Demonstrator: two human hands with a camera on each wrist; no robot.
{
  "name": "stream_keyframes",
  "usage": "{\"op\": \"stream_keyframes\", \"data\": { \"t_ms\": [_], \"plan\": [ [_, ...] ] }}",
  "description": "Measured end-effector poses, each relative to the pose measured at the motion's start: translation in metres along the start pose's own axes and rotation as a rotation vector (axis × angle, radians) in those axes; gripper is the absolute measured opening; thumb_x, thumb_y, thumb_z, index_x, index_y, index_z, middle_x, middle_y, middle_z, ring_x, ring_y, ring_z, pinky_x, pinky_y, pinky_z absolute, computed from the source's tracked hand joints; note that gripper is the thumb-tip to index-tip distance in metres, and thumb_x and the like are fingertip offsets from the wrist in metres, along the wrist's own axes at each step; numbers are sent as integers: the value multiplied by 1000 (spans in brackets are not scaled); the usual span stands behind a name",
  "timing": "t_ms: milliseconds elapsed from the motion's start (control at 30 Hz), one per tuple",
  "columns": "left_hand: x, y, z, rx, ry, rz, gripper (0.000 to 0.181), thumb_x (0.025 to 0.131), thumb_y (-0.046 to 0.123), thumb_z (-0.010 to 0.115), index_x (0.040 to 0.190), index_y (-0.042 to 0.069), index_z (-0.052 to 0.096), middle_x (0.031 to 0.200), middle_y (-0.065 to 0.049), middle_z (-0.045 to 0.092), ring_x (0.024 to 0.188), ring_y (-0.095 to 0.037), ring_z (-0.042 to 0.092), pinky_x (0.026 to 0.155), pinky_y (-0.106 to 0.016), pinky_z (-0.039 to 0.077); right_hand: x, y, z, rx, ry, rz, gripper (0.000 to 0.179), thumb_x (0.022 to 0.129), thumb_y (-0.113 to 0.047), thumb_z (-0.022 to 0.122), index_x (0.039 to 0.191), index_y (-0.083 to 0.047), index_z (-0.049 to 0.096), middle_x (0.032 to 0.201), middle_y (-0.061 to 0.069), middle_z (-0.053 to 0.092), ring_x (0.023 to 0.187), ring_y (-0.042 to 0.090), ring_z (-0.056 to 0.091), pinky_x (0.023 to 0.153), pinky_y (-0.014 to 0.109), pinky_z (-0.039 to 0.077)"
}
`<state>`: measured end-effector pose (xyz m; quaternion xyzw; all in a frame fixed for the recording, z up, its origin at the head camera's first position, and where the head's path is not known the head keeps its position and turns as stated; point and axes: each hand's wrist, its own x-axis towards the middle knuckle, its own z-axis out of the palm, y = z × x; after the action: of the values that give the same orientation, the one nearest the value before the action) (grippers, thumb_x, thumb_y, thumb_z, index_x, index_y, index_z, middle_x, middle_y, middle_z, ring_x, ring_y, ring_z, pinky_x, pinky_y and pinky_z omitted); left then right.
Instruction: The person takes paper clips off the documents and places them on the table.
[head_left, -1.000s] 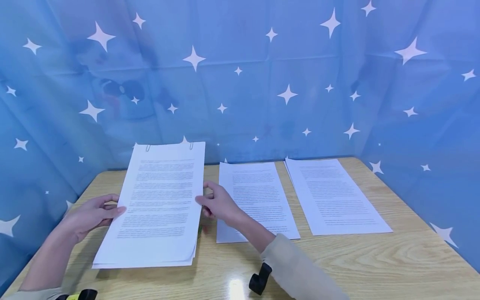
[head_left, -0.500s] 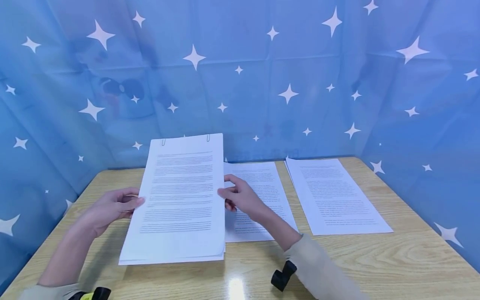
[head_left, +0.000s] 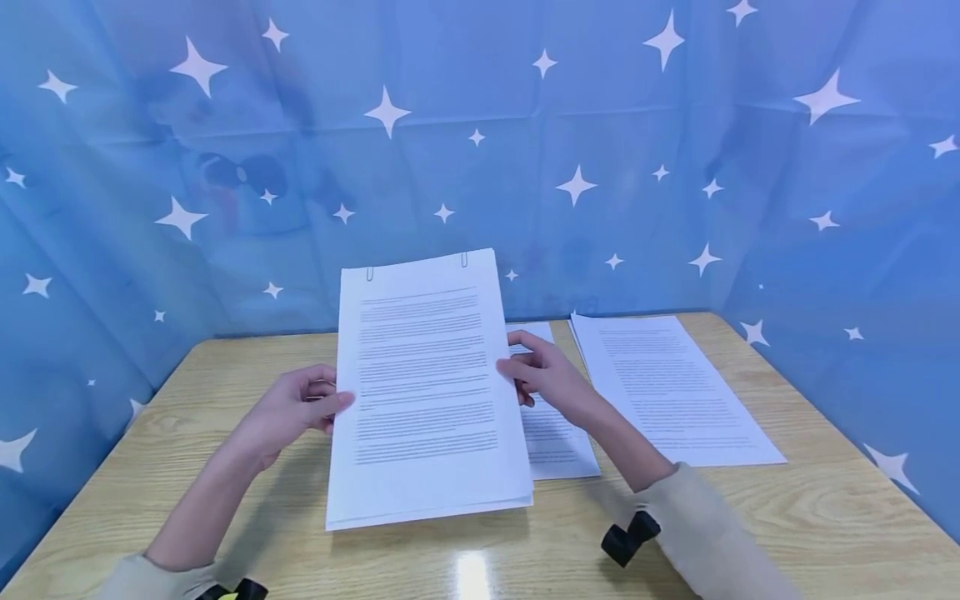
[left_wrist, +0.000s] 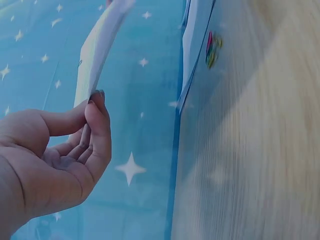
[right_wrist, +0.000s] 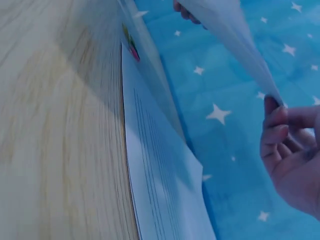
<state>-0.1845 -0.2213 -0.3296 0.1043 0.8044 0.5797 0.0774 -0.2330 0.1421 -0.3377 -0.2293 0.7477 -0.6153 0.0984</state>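
Your left hand (head_left: 287, 415) pinches the left edge of the clipped sheaf (head_left: 427, 383), which is raised over the table (head_left: 172, 400) between your hands, long axis pointing away from you. Your right hand (head_left: 553, 379) pinches its right edge, nearer the partly hidden middle sheet (head_left: 561, 454); the right stack (head_left: 675, 392) lies beyond.

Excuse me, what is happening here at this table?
A person's left hand and right hand hold a tilted stack of white printed paper by its sides, above a light wooden table. Two thin paper clips sit at its top edge. On the table lie a white printed sheet, partly hidden behind the stack, and a second white printed sheet to its right. A small multicoloured cluster, too blurred to identify, also lies there.
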Motion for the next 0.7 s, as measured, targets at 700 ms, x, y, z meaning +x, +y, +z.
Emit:
{"op": "stream_keyframes", "data": {
  "t_ms": [700],
  "plan": [
    [22,22,63,-17,5,64,13,95,-1,66,106,-6,61,91,-13,70,74,-23,65,67,-39,59,-34,0,-64,-151,78,-61,21,105,-24,58,116,-6,62,68,13,53,54,31,46,47,31,41]
  ]
}}
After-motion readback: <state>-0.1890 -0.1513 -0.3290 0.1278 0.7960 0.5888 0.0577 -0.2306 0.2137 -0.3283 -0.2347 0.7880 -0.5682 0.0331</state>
